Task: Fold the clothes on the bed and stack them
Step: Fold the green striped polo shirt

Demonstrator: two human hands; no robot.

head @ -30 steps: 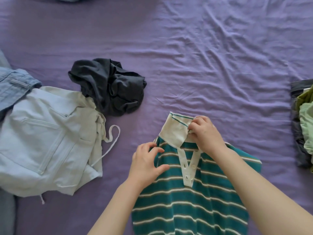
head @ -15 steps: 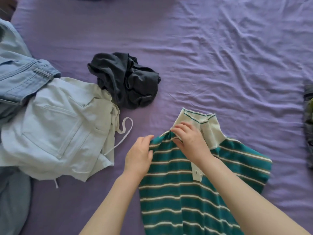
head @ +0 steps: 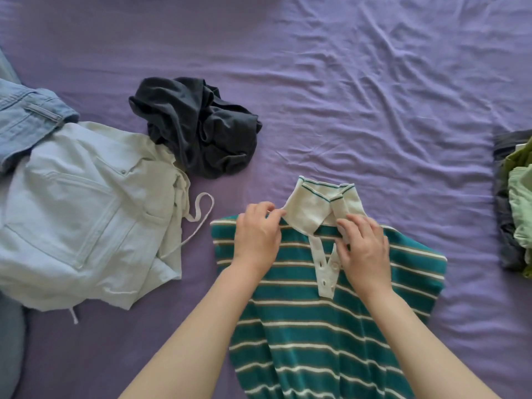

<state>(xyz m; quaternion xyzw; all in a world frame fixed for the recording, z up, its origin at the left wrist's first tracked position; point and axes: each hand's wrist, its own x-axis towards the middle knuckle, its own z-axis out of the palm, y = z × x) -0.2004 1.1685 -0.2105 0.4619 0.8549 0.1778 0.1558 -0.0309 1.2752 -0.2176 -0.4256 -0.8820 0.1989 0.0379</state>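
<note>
Where the lower edge of the frame cuts it off, the green striped polo shirt (head: 331, 326) loses its hem, and both forearms cover part of its chest. It lies face up at lower centre on the purple bedsheet (head: 359, 96), cream collar (head: 316, 205) spread, placket unbuttoned. The left hand (head: 256, 237) pinches the collar's left tip; the right hand (head: 364, 249) presses curled fingers on the right collar flap, though a true pinch is hard to make out. At the right edge a folded stack (head: 515, 203) is cropped.
</note>
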